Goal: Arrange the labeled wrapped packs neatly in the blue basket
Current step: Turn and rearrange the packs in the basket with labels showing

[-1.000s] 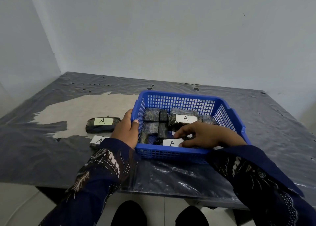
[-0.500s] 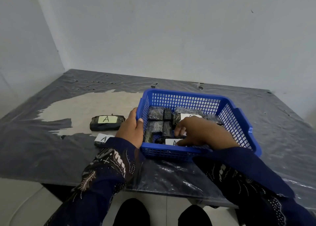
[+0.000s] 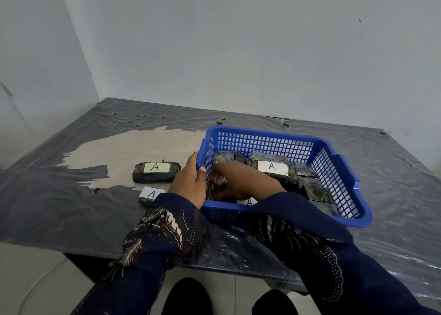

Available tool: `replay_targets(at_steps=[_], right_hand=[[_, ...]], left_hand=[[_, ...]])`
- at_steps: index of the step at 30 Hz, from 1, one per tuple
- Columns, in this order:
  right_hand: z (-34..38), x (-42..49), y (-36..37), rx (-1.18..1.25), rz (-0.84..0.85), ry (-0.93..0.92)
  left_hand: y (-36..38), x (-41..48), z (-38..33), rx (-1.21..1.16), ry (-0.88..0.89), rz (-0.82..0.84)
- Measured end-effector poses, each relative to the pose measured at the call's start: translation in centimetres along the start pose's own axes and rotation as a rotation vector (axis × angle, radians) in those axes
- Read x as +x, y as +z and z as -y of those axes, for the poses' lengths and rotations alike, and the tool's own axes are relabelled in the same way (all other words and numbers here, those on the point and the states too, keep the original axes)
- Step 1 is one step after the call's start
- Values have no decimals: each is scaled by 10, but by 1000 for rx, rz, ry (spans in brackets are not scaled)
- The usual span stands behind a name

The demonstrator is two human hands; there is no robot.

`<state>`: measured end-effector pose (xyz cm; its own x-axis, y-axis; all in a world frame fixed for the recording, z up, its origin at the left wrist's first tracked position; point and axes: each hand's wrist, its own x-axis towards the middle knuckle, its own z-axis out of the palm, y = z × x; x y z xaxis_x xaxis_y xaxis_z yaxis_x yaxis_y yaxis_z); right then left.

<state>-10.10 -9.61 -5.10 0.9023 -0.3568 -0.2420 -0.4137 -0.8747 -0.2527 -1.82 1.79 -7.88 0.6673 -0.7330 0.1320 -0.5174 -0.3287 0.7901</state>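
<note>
The blue basket (image 3: 341,171) stands on the table, right of centre, with several dark wrapped packs inside. One pack in it shows a white "A" label (image 3: 272,167); another label (image 3: 249,202) peeks out under my right wrist. My left hand (image 3: 189,182) grips the basket's left rim. My right hand (image 3: 241,181) reaches down into the basket's left near corner, fingers closed around a dark pack (image 3: 216,187) there. Two more labeled packs lie on the table left of the basket: one with a yellow label (image 3: 156,171), one partly hidden by my left sleeve (image 3: 149,194).
The table (image 3: 71,207) is covered with crinkled dark plastic sheet, torn to bare wood at the left. Grey walls meet in the far left corner. The table's near edge runs under my forearms; my feet show on the floor below.
My right hand has moved from the basket's near middle to its left near corner, uncovering the labeled pack at the back. My left hand keeps its grip on the rim.
</note>
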Motion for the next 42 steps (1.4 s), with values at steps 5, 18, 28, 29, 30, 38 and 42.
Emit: replay_targets(at_steps=[5, 18, 28, 29, 30, 38, 42], right_hand=[[-18, -9, 4, 353, -132, -60], [-49, -45, -18, 936, -141, -162], [-50, -70, -22, 1057, -226, -188], [-48, -73, -20, 1033, -247, -182], [-45, -76, -17, 1025, -264, -181], [-30, -104, 11, 556, -506, -95], [-32, -122, 36, 134, -510, 65]], left_hand=[[1, -1, -2, 2, -17, -15], [-24, 0, -12, -23, 315, -251], [-39, -5, -25, 170, 405, 58], [-40, -4, -28, 70, 394, 49], [-41, -3, -31, -36, 373, 42], [-48, 17, -45, -86, 322, 62], [-44, 37, -41, 417, 406, 173]])
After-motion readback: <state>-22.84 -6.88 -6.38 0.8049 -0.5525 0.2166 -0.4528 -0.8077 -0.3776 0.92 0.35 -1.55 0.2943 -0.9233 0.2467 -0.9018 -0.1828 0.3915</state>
